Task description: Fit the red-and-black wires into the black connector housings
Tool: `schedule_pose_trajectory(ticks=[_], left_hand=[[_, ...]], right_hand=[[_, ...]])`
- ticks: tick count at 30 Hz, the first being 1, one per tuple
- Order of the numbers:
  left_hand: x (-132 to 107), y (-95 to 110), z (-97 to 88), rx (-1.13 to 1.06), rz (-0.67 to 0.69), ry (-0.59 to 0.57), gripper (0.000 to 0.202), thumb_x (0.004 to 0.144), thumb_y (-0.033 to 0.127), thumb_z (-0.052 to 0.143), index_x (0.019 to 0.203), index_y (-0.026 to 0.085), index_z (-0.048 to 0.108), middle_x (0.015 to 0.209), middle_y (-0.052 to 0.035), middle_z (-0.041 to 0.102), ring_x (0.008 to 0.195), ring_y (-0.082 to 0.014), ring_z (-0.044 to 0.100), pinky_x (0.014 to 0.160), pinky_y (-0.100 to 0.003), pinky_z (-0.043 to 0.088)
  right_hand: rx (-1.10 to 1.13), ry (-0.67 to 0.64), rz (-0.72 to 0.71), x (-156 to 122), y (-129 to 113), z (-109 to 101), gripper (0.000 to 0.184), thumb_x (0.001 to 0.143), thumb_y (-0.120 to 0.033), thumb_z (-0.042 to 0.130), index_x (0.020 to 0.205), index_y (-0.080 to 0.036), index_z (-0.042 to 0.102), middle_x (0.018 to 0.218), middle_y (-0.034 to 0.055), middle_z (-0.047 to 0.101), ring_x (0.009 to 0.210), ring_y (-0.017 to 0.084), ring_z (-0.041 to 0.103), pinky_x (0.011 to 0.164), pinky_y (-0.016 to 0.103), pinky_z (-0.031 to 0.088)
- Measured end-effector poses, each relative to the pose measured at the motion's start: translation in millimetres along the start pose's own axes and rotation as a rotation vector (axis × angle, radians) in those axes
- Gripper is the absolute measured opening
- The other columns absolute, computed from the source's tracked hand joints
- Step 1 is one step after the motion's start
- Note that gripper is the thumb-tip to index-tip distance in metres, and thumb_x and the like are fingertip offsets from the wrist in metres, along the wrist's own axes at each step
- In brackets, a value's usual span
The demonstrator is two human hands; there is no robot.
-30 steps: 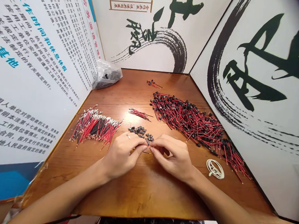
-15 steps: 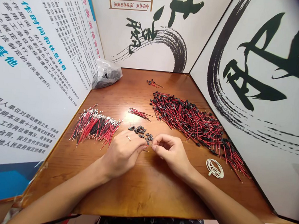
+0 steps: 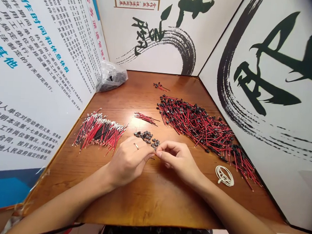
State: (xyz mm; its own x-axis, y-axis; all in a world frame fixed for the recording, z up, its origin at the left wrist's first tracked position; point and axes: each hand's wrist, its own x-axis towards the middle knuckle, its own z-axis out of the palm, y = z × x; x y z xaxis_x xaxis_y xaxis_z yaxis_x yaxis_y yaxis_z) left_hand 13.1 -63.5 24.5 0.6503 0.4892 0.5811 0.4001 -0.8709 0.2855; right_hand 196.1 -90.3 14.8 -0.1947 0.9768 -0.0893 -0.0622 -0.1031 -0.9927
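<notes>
Plugs nearer tabletop's back edge than left hand and right hand, both pinched, contents unclear, apparently mid-fitting, next needing alignment.

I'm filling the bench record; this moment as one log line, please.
left hand, right hand: close together | held piece: too small to tell | ahead: black connectors | left: loose wires | right: wired connectors

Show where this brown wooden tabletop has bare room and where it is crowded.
Bare: tabletop between the forearms; also between the translucent plastic bag and small far cluster of red wires. Crowded: the long heap of red wires with black connectors, and loose black connectors.
</notes>
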Motion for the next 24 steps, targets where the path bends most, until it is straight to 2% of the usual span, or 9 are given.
schedule_pose_trajectory(ticks=[3, 6, 8, 10, 12, 14, 18, 21, 24], left_hand=[[-1.3, 0.4, -0.5, 0.066, 0.051, -0.015, 0.02, 0.092, 0.007, 0.046, 0.086, 0.014, 0.063, 0.069, -0.0045, 0.062, 0.066, -0.0168, 0.053, 0.068, -0.032, 0.043], [-2.7, 0.6, -0.2, 0.104, 0.088, -0.036, 0.024, 0.09, 0.004, 0.042, 0.085, 0.014, 0.063, 0.069, -0.0052, 0.062, 0.069, -0.0176, 0.053, 0.07, -0.033, 0.044], [-3.0, 0.1, 0.2, 0.108, 0.094, -0.041, 0.025, 0.09, 0.003, 0.041, 0.084, 0.015, 0.062, 0.069, -0.0052, 0.062, 0.069, -0.0178, 0.052, 0.07, -0.033, 0.044], [-2.6, -0.8, 0.4, 0.101, 0.079, -0.036, 0.022, 0.09, 0.004, 0.044, 0.083, 0.014, 0.063, 0.068, -0.0051, 0.061, 0.068, -0.0179, 0.052, 0.068, -0.033, 0.043], [-2.1, -1.7, 0.5, 0.081, 0.052, -0.023, 0.019, 0.09, 0.006, 0.047, 0.083, 0.013, 0.063, 0.068, -0.0051, 0.062, 0.067, -0.0177, 0.052, 0.067, -0.032, 0.043], [-1.7, -2.2, 0.6, 0.059, 0.022, -0.012, 0.016, 0.091, 0.008, 0.05, 0.084, 0.013, 0.063, 0.069, -0.0051, 0.063, 0.066, -0.0172, 0.052, 0.066, -0.032, 0.042], [-2.3, -1.8, 1.5, 0.027, -0.022, 0.019, 0.014, 0.091, 0.01, 0.053, 0.083, 0.012, 0.064, 0.07, -0.0059, 0.063, 0.066, -0.0174, 0.052, 0.064, -0.031, 0.042], [-3.2, -1.4, 2.0, -0.009, -0.05, 0.019, 0.012, 0.09, 0.01, 0.054, 0.084, 0.012, 0.064, 0.071, -0.0061, 0.064, 0.067, -0.0174, 0.053, 0.065, -0.031, 0.043], [-3.4, -1.0, 2.2, -0.032, -0.062, 0.013, 0.011, 0.09, 0.01, 0.055, 0.085, 0.012, 0.064, 0.073, -0.0064, 0.065, 0.068, -0.0173, 0.054, 0.066, -0.031, 0.043]], right_hand=[[0.277, -0.079, 0.214, 1.7, 2.0, -0.3, 0.019, 0.071, -0.029, 0.069, 0.065, -0.017, 0.057, 0.046, -0.0088, 0.038, 0.04, 0.004, 0.026, 0.04, 0.02, 0.016], [0.486, -0.176, 0.419, 3.5, 3.9, -0.8, 0.019, 0.067, -0.024, 0.068, 0.064, -0.017, 0.051, 0.047, -0.0109, 0.033, 0.039, 0.002, 0.018, 0.039, 0.018, 0.007], [0.531, -0.225, 0.49, 4.1, 4.1, -1.4, 0.02, 0.066, -0.023, 0.068, 0.064, -0.017, 0.049, 0.049, -0.011, 0.032, 0.039, 0.002, 0.017, 0.038, 0.017, 0.005], [0.505, -0.23, 0.464, 3.9, 3.1, -2.2, 0.02, 0.068, -0.024, 0.068, 0.065, -0.017, 0.05, 0.049, -0.0102, 0.035, 0.039, 0.002, 0.018, 0.039, 0.017, 0.006], [0.412, -0.176, 0.362, 2.9, 1.4, -3.1, 0.019, 0.072, -0.028, 0.068, 0.068, -0.016, 0.053, 0.049, -0.0094, 0.038, 0.039, 0.003, 0.021, 0.039, 0.018, 0.008], [0.224, -0.098, 0.203, 1.3, -0.2, -4.1, 0.016, 0.076, -0.029, 0.066, 0.071, -0.016, 0.057, 0.05, -0.0076, 0.042, 0.042, 0.005, 0.028, 0.04, 0.018, 0.017], [-0.313, 0.007, -0.247, -2.7, 0.8, -6.5, 0.006, 0.08, -0.02, 0.06, 0.083, -0.015, 0.062, 0.064, -0.002, 0.054, 0.054, 0.009, 0.046, 0.049, 0.022, 0.035], [-0.647, 0.008, -0.59, -4.6, 5.5, -7.9, 0.01, 0.085, -0.014, 0.055, 0.093, -0.016, 0.061, 0.07, -0.0001, 0.057, 0.056, 0.011, 0.047, 0.053, 0.024, 0.037], [-0.828, 0.02, -0.81, -3.9, 10.1, -8.6, 0.011, 0.089, -0.01, 0.051, 0.094, -0.016, 0.059, 0.075, 0.002, 0.062, 0.057, 0.011, 0.048, 0.057, 0.025, 0.038]])
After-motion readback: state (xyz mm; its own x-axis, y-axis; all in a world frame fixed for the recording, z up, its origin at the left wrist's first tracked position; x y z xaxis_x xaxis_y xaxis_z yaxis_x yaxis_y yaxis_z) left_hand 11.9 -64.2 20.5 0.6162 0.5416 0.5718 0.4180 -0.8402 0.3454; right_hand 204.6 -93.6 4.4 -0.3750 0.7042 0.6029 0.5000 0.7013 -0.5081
